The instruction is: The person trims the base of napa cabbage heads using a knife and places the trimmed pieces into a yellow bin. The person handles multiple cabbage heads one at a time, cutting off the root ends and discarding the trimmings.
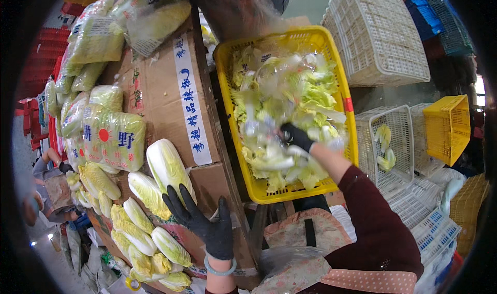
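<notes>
My left hand (207, 228), in a black glove with a pale bangle at the wrist, is spread over the cardboard-covered table. Its fingertips lie over or against the lower end of a large napa cabbage (167, 166); a smaller napa cabbage (148, 191) lies just left of them. Over the yellow plastic basket (289, 197) reaches my right hand (297, 136), also black-gloved, with curled fingers. Loose cabbage leaves (318, 96) and clear plastic film fill much of that basket. Something blurred is at the right fingertips; whether they grip it is unclear.
Bagged cabbages (114, 138) are piled along the table's far side, with bare napa cabbages (134, 232) nearer me. White crates (382, 34) stand at right, one (392, 138) holding leaves. A yellow tape roll (132, 283) sits low left. Another person (54, 181) works across the table.
</notes>
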`<state>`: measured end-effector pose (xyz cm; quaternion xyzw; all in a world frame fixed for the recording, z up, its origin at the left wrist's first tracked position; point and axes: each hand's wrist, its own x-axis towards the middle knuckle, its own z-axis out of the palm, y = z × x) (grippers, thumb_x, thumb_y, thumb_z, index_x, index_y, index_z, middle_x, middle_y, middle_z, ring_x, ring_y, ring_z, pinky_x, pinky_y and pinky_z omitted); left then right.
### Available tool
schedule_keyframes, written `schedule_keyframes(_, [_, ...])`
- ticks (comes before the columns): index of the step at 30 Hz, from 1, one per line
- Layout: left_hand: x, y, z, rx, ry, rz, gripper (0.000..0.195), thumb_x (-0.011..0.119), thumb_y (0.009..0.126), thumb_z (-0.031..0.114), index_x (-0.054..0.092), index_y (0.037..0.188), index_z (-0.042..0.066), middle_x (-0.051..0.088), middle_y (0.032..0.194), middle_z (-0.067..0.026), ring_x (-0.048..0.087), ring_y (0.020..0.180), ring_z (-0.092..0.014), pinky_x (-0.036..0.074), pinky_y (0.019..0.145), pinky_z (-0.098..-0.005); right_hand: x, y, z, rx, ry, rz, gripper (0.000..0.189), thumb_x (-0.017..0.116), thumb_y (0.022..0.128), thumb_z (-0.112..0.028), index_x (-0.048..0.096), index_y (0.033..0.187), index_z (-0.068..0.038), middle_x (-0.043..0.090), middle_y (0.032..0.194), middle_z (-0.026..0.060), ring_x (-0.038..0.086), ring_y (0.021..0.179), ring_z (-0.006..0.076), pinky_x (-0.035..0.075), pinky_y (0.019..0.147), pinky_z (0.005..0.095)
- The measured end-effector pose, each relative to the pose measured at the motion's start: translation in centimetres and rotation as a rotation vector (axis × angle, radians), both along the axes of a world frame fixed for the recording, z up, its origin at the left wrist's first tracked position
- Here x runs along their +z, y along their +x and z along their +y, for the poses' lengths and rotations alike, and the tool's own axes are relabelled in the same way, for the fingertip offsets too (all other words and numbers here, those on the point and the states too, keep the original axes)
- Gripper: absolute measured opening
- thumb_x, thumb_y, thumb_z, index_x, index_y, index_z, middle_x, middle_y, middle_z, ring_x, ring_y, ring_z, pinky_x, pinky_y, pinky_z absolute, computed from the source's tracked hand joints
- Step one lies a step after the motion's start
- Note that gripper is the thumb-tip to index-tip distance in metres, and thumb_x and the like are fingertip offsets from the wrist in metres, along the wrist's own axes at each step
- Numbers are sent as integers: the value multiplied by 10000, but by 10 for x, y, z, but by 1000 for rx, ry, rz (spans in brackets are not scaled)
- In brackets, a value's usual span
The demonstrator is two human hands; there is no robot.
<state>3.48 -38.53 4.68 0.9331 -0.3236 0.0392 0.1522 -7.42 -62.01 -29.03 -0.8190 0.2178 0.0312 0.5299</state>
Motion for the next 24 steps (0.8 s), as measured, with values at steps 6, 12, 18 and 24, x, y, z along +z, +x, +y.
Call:
schedule_keyframes(6, [-18, 0, 24, 72, 302, 69, 789, 691, 750, 399, 349, 1388, 85, 20, 1473, -273, 3, 1360, -456, 77, 1060, -596, -74, -69, 113, 443, -261, 325, 623, 508, 867, -455, 355, 1379, -133, 322, 1421, 172, 360, 1262, 368, 304, 1021, 512])
schedule_keyframes(12, [-33, -6, 47, 149, 131, 299, 742, 610, 835, 241, 219, 1419, 4, 99, 1490, -208, 139, 1370, -342, 132, 1112, -438, -155, -57, 106, 234, -24, 376, 571, 486, 875, -435, 380, 1359, -151, 398, 1361, 171, 406, 1222, 349, 331, 1003, 473])
schedule_keyframes(18, [-34, -7, 39, 41, 176, 73, 713, 705, 745, 362, 426, 1357, 126, 156, 1460, -267, 68, 1342, -491, 105, 1062, -595, -94, -53, 103, 109, 249, 242, 522, 463, 884, -416, 404, 1339, -168, 475, 1302, 170, 453, 1181, 331, 359, 985, 434])
schedule_keyframes(24, [-5, 2, 26, 8, -187, -197, 784, 727, 721, 288, 351, 1378, 82, 223, 1448, -230, 169, 1332, -448, 145, 1055, -571, 64, -54, 49, 444, -544, 439, 268, 512, 815, -118, 621, 1011, 29, 551, 1144, 272, 631, 816, 331, 505, 724, 425])
